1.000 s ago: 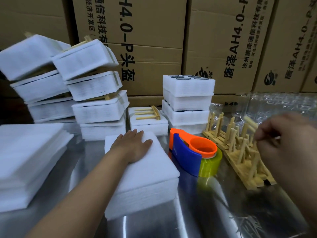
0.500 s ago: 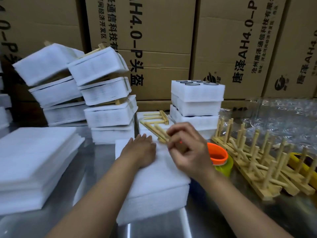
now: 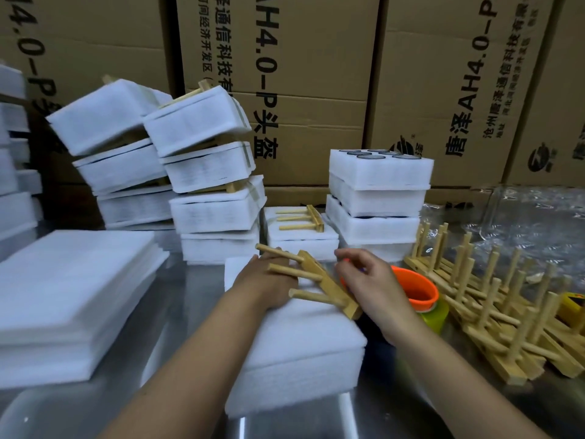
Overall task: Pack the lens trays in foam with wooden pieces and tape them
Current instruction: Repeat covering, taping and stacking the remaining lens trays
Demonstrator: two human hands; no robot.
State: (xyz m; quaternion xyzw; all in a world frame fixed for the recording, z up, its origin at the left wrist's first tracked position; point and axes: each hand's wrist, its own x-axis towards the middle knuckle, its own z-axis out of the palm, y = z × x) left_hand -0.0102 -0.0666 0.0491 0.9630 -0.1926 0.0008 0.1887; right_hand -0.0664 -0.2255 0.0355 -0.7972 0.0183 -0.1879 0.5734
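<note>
Foam [image 3: 294,350] under left hand [image 3: 266,285] — wooden piece [image 3: 326,280] above.

The foam block [image 3: 300,340] looks matt, the peg piece [image 3: 329,285] bare wood, the table [image 3: 63,410] probably glossy steel.

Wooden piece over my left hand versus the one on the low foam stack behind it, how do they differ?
The near wooden piece slants across the left hand on the foam block; the far wooden piece lies square and untouched on the low foam stack. Both have three pegs on one bar, pointing left.
</note>
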